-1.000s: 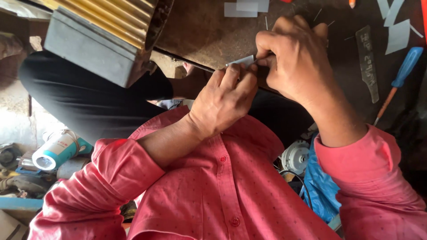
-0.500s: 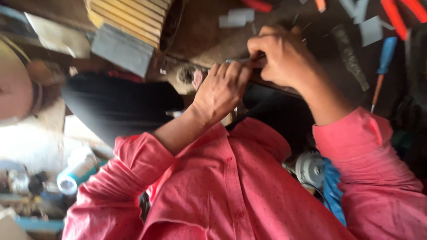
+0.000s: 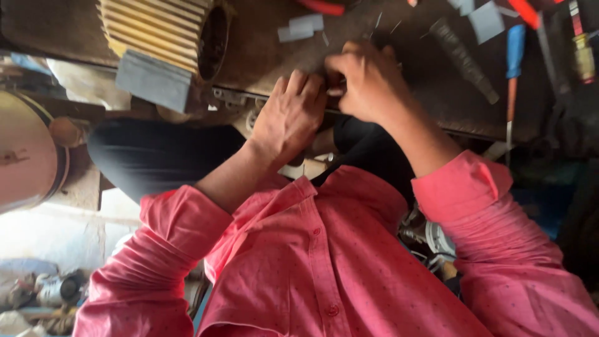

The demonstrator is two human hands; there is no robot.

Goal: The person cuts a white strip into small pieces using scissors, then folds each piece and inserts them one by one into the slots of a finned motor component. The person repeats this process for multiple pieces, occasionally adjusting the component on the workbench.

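Dark brown workbench [image 3: 268, 56], scuffed and cluttered, in a crowded workshop; pale floor at lower left with small scrap parts. One ribbed yellow motor housing [image 3: 163, 28] on the bench with a grey block [image 3: 153, 80] against it. Two pale paper strips [image 3: 301, 27], one blue-handled screwdriver [image 3: 513, 62], one dark tapered file [image 3: 465, 59], one round metal drum [image 3: 28, 153] at left. Two hands, pink shirt sleeves rolled. Left hand [image 3: 290, 115] and right hand [image 3: 368, 81] meet at the bench edge, both curled and pinching a small metal piece [image 3: 334, 90], mostly hidden between the fingers. Versus 0.5 s ago: view swung left and up, hands sit more central, the left hand's fingers more closed over the piece, drum now in view.
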